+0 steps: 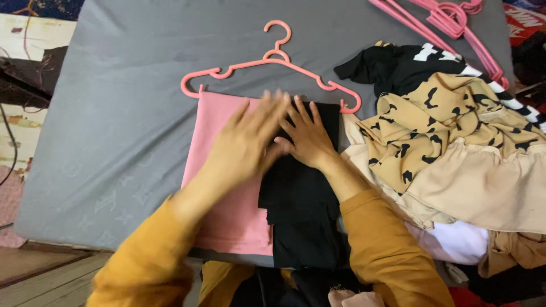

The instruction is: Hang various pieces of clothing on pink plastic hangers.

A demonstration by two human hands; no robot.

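At the far left lies the bare part of the grey mattress (114, 113), with a strip of wooden floor (45, 273) below its edge. On the mattress a pink hanger (273, 59) lies flat, and two cloths hang over its bar: a pink cloth (219, 148) on the left and a black cloth (301, 210) beside it, touching it along one side. The left hand (247, 142) lies flat with the fingers spread, across the place where pink and black meet; it is blurred, so I cannot tell how hard it presses. The right hand (307, 136) rests open on the black cloth, fingers spread too, pinching nothing. Both sleeves are mustard yellow.

It seems the step in hand is smoothing the two cloths on the hanger. The next move probably needs an even stroke downward, without pulling the cloths off the bar.

To the right is a pile of clothes (455, 148), tan with black marks on top, and more pink hangers (449, 23) lie above it.
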